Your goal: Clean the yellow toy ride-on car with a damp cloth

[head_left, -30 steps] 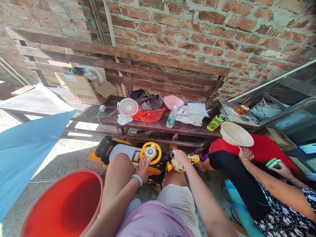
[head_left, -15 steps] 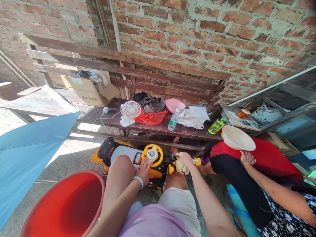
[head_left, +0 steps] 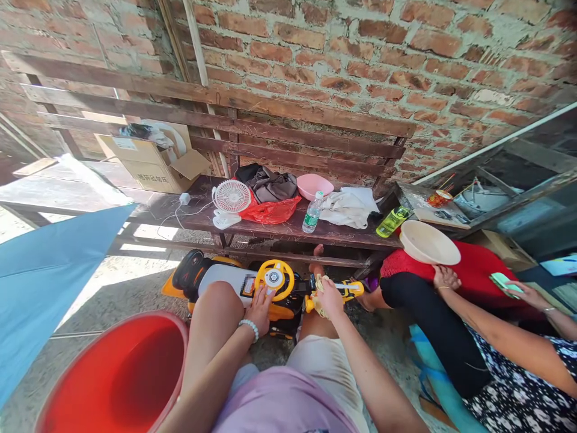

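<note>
A yellow and black ride-on toy car (head_left: 211,279) stands on the ground between my knees. My left hand (head_left: 260,308), with a white bead bracelet on the wrist, rests its fingers against the yellow steering wheel (head_left: 274,278). My right hand (head_left: 330,296) is closed on a crumpled yellowish cloth (head_left: 319,300) and presses it against the car's front, beside a yellow bar (head_left: 349,290).
A big red tub (head_left: 121,373) sits at lower left, a blue sheet (head_left: 49,282) beyond it. A wooden bench (head_left: 279,231) against the brick wall carries a small fan (head_left: 231,197), red bag, water bottle (head_left: 312,213), pink bowl, cloths and a cardboard box. Another person sits at right holding a phone (head_left: 505,282).
My right hand with the cloth has shifted slightly along the car's front. The other person's phone hand dropped out of view, then came back. The view swayed a little.
</note>
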A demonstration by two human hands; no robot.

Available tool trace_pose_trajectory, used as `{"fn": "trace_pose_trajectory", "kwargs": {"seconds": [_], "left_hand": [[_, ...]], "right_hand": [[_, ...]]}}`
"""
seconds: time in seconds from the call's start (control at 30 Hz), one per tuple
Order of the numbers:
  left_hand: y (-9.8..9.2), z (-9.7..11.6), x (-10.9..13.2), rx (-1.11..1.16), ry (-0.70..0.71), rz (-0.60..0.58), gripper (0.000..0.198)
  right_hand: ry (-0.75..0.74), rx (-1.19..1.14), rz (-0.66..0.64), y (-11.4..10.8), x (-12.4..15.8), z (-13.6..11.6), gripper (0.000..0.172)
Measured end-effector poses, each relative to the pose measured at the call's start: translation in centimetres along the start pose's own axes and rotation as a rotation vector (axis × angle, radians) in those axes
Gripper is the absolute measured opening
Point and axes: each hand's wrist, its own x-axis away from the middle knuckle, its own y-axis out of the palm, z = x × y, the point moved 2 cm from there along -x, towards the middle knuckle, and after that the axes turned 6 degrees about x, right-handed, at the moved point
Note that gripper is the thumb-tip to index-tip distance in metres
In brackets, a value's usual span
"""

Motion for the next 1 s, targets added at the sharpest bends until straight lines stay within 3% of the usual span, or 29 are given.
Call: {"fn": "trace_pose_trajectory", "kwargs": {"seconds": [0.1, 0.2, 0.27, 0.33, 0.4, 0.5, 0.63, 0.7, 0.77, 0.93, 1.0], "left_hand": [[-0.1, 0.0, 0.0, -0.012, -0.010, -0.009, 0.094], [0.0, 0.0, 0.0, 0.010, -0.029, -0.028, 0.093], [0.2, -0.2, -0.1, 0.022, -0.026, -0.031, 0.093], [0.5, -0.3, -0.2, 0.018, -0.013, -0.006, 0.093], [0.8, -0.3, -0.4, 0.007, -0.005, 0.027, 0.093], [1.1, -0.4, -0.6, 0.011, -0.005, 0.053, 0.091], [0.9, -0.5, -0.4, 0.037, 0.001, 0.036, 0.093], [0.8, -0.7, -0.2, 0.034, 0.003, 0.020, 0.095], [0.6, -0.8, 0.0, 0.022, 0.006, 0.009, 0.096], [0.4, -1.0, 0.1, -0.007, 0.004, -0.008, 0.094], [0.5, -1.0, 0.0, -0.011, 0.002, -0.005, 0.094]], "right_hand": [[-0.031, -0.028, -0.008, 0.7, 1.5, 2.9, 0.039], [0.178, -0.043, -0.027, 1.3, 3.0, 7.4, 0.031], [0.319, -0.084, 0.025, 1.2, 3.8, 10.3, 0.034], [0.367, -0.136, 0.089, 0.8, 4.1, 11.9, 0.041], [0.329, -0.176, 0.145, 0.3, 3.9, 11.8, 0.050], [0.186, -0.200, 0.181, -0.3, 2.6, 8.8, 0.057], [0.039, -0.147, 0.089, 0.2, 0.5, 3.6, 0.057], [0.028, -0.108, 0.059, 0.4, -0.2, 2.7, 0.054], [0.057, -0.078, 0.059, 0.2, -0.7, 3.6, 0.049], [0.276, -0.020, 0.067, -1.7, -1.7, 10.1, 0.039], [0.299, -0.016, 0.068, -2.3, -2.1, 11.6, 0.037]]}}
